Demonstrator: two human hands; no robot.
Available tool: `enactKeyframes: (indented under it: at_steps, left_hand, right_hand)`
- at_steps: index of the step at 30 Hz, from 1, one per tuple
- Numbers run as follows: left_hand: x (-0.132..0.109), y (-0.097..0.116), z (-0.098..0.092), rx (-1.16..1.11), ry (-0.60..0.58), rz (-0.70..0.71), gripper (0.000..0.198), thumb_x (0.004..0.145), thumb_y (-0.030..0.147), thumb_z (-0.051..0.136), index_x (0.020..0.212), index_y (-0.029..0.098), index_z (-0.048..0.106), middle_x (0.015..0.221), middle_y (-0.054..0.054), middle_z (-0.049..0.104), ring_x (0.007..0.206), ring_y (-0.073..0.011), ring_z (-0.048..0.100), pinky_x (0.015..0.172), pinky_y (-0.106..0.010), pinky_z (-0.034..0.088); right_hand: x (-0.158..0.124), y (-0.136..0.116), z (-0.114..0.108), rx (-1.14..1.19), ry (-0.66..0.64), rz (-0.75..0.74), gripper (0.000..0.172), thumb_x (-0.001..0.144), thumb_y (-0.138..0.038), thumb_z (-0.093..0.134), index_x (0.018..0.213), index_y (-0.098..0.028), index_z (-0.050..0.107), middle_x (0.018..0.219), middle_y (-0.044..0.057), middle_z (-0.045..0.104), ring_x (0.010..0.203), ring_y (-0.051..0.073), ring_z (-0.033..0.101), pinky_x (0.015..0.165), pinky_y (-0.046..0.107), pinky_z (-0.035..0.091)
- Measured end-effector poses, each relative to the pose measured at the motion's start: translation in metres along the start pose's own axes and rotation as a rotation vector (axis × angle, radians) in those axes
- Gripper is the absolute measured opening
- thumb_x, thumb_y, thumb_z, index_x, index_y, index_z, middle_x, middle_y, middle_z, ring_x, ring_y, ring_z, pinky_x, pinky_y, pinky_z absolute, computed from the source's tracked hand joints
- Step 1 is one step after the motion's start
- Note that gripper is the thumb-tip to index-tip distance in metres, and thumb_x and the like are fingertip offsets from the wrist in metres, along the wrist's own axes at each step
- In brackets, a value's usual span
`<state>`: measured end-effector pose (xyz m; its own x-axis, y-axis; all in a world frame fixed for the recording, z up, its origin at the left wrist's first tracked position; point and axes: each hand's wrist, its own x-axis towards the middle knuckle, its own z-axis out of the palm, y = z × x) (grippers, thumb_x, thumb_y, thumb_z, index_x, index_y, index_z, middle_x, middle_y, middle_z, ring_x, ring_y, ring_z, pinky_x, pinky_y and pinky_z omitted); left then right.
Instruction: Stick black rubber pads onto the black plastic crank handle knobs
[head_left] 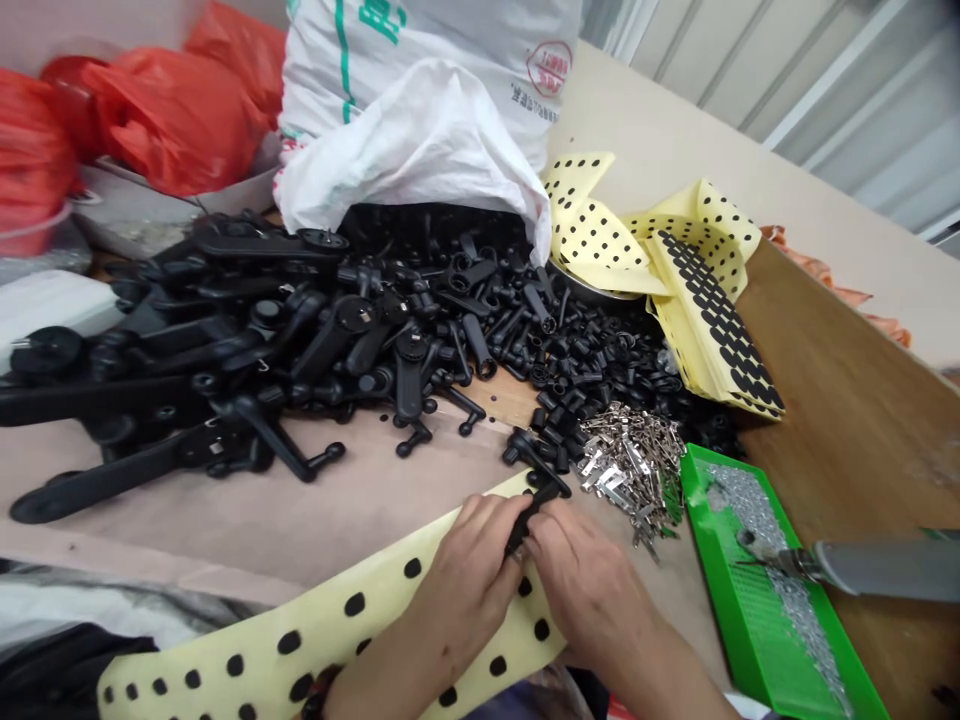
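Observation:
Both hands meet around one black plastic part with a thin arm, close to the near edge of the table. My left hand grips it from the left, and my right hand closes on it from the right. The fingers hide much of the part. Under my hands and wrists lies a long yellow sheet with rows of black dots. Just beyond my right hand is a heap of small shiny metal pieces. Small black plastic caps are piled behind them.
Black plastic arms cover the left, spilling from a white woven sack. To the right, a green tray holds small silver bits beneath a grey tool. Folded dotted yellow sheets and red bags stand behind.

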<state>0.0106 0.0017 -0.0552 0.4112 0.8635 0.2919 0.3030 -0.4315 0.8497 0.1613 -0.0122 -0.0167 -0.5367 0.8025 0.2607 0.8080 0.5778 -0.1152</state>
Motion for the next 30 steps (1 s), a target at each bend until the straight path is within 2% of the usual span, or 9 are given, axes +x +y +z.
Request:
enactKeyframes:
  at_steps: [4, 7, 10, 15, 24, 30]
  left_hand:
    - [0.0, 0.001, 0.0, -0.017, -0.002, -0.044, 0.039, 0.081, 0.005, 0.043, 0.119, 0.015, 0.046, 0.106, -0.009, 0.06, 0.097, -0.0229, 0.051, 0.089, -0.04, 0.044]
    - [0.001, 0.0, 0.0, -0.034, -0.003, -0.059, 0.04, 0.079, 0.004, 0.042, 0.117, 0.015, 0.047, 0.107, -0.009, 0.059, 0.099, -0.0231, 0.051, 0.091, -0.041, 0.042]
    - [0.001, -0.001, 0.001, -0.047, 0.003, -0.056, 0.042, 0.078, 0.003, 0.041, 0.117, 0.015, 0.048, 0.106, -0.009, 0.059, 0.098, -0.0231, 0.05, 0.091, -0.04, 0.042]
    - [0.001, -0.001, 0.001, -0.059, 0.023, -0.051, 0.039, 0.079, 0.004, 0.041, 0.116, 0.013, 0.049, 0.104, -0.01, 0.06, 0.096, -0.0232, 0.051, 0.089, -0.04, 0.043]
    - [0.002, 0.002, -0.001, -0.053, 0.034, -0.07, 0.032, 0.084, 0.008, 0.04, 0.115, 0.012, 0.05, 0.103, -0.011, 0.061, 0.096, -0.0234, 0.053, 0.088, -0.041, 0.044]
    - [0.003, 0.002, 0.0, -0.052, 0.028, -0.081, 0.036, 0.081, 0.007, 0.042, 0.116, 0.011, 0.05, 0.107, -0.012, 0.061, 0.098, -0.0239, 0.052, 0.091, -0.041, 0.043]
  right_hand:
    - [-0.001, -0.004, 0.002, -0.077, 0.139, -0.002, 0.019, 0.09, -0.007, 0.035, 0.087, -0.015, 0.052, 0.081, 0.009, 0.057, 0.082, 0.022, 0.057, 0.067, 0.033, 0.048]
    - [0.002, -0.008, 0.002, -0.112, 0.179, -0.021, 0.025, 0.093, -0.008, 0.03, 0.088, -0.015, 0.053, 0.077, 0.008, 0.056, 0.077, 0.02, 0.057, 0.065, 0.03, 0.047]
    - [0.003, -0.012, 0.0, -0.139, 0.158, -0.032, 0.03, 0.094, -0.008, 0.025, 0.084, -0.015, 0.052, 0.071, 0.007, 0.055, 0.069, 0.018, 0.055, 0.063, 0.03, 0.046]
    - [0.001, -0.017, -0.002, -0.22, 0.051, -0.005, 0.031, 0.091, -0.003, 0.025, 0.082, -0.016, 0.052, 0.07, 0.006, 0.054, 0.064, 0.019, 0.049, 0.062, 0.031, 0.042]
    - [0.001, -0.017, -0.006, -0.308, 0.065, -0.087, 0.026, 0.09, -0.003, 0.029, 0.092, -0.009, 0.054, 0.07, 0.007, 0.053, 0.063, 0.019, 0.047, 0.059, 0.031, 0.039]
    - [0.005, -0.013, -0.008, -0.23, 0.004, -0.114, 0.028, 0.088, -0.002, 0.027, 0.083, -0.014, 0.052, 0.068, 0.006, 0.052, 0.061, 0.019, 0.047, 0.058, 0.031, 0.04]
